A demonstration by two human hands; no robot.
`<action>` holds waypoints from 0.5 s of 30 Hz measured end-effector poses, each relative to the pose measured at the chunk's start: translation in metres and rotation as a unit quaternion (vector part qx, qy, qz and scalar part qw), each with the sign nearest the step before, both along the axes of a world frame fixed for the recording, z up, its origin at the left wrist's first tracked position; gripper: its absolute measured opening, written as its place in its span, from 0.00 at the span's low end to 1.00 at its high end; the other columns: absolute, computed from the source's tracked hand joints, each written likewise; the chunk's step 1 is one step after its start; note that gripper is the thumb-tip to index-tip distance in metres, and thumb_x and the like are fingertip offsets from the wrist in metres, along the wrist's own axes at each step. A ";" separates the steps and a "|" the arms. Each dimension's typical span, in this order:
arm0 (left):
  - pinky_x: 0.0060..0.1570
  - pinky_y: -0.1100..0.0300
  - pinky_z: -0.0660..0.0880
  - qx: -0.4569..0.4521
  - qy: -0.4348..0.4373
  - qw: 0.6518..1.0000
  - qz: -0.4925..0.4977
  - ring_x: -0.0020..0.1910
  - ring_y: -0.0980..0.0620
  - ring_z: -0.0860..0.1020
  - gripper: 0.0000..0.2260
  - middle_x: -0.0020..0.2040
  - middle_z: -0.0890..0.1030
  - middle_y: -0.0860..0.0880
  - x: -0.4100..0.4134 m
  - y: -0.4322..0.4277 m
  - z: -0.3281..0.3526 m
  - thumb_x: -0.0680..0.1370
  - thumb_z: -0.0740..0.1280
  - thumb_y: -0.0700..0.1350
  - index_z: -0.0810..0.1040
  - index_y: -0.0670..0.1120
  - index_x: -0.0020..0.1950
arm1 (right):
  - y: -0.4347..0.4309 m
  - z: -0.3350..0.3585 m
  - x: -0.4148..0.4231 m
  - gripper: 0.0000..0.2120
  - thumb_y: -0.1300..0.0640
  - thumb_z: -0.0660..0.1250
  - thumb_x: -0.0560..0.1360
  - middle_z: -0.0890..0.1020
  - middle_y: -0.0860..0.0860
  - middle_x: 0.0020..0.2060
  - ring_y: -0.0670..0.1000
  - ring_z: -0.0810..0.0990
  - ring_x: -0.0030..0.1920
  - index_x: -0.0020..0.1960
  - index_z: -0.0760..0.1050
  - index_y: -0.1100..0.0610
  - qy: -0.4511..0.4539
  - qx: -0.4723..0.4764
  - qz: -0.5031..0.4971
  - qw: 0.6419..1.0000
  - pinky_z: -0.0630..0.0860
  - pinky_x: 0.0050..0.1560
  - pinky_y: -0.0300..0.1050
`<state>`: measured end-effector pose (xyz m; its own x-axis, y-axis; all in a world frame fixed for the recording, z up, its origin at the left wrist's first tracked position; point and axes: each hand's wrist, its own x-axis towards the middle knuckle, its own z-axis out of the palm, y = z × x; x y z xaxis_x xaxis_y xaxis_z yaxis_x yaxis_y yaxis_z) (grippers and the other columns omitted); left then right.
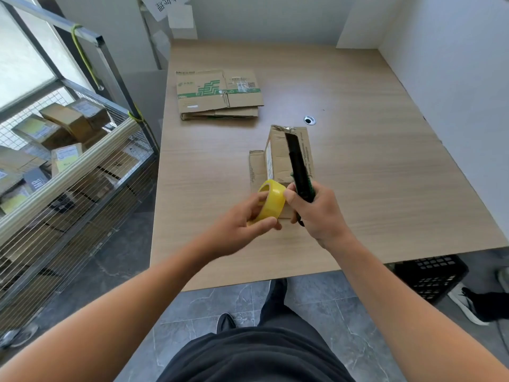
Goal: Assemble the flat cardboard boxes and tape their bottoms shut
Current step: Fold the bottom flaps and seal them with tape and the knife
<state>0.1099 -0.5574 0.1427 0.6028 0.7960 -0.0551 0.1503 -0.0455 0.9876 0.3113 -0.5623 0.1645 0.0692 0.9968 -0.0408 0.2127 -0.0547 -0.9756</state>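
My left hand [242, 221] grips a yellow roll of tape [271, 201] just above the table, its fingers curled round the ring. My right hand [316, 212] holds a long black utility knife [298, 166] that points away from me; its thumb touches the roll. Behind both hands an assembled small cardboard box [281, 155] stands on the table, with shiny tape along its top edge. The knife hides part of the box. A stack of flat cardboard boxes [217, 93] with green print lies further back on the left.
The wooden table [371, 161] has a round cable hole [309, 120] near the middle. A wire cage cart [68, 166] full of parcels stands to the left. A black plastic crate [431, 277] and another person's shoe [468, 304] are on the floor at the right.
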 end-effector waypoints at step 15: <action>0.35 0.54 0.76 0.145 0.276 0.947 0.080 0.28 0.57 0.77 0.19 0.29 0.81 0.52 0.024 0.068 -0.005 0.75 0.62 0.69 0.70 0.54 0.47 | 0.012 -0.018 0.025 0.09 0.55 0.75 0.75 0.82 0.54 0.42 0.51 0.82 0.42 0.49 0.78 0.59 0.245 -0.091 -0.102 0.960 0.76 0.31 0.43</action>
<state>0.1336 -0.4896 0.1376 0.4165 0.9044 -0.0927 0.6682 -0.2354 0.7057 0.3364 -0.5504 0.1466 0.1902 0.9377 -0.2908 -0.3026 -0.2258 -0.9260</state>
